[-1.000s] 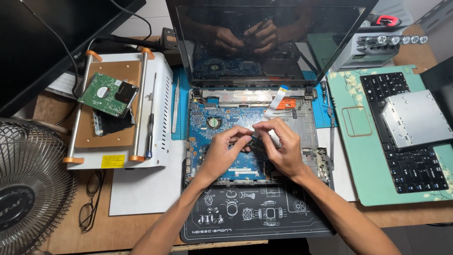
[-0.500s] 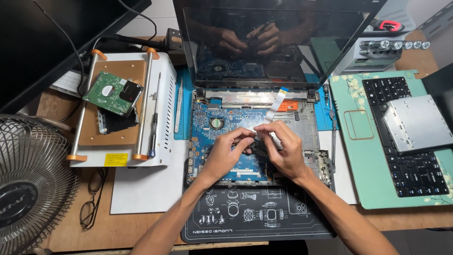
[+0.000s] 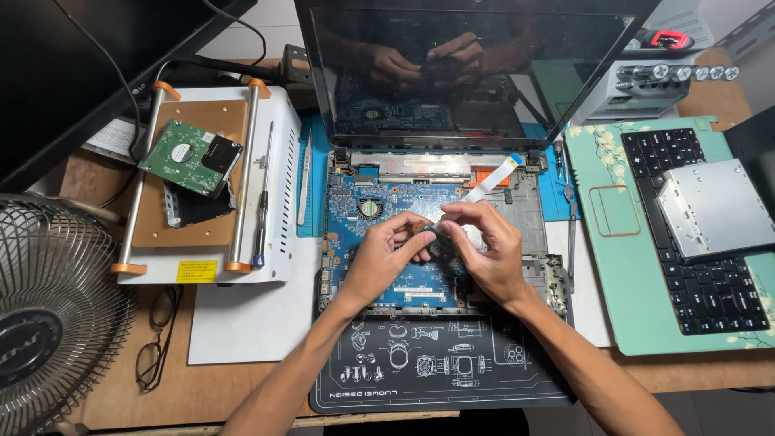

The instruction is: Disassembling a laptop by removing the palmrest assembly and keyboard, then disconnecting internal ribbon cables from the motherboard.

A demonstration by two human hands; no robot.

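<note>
Both forearms reached in from below and converged, the left hand and right hand meeting fingertip to fingertip, fingers curled and pinched together, wrists bent slightly inward.

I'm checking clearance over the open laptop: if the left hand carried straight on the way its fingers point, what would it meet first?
Probably the right hand: the left hand points right, fingertips nearly meeting it at a small dark part.

I see even, bright light from above and a sharp picture; beyond my fingers the dark laptop screen shows reflections.
</note>
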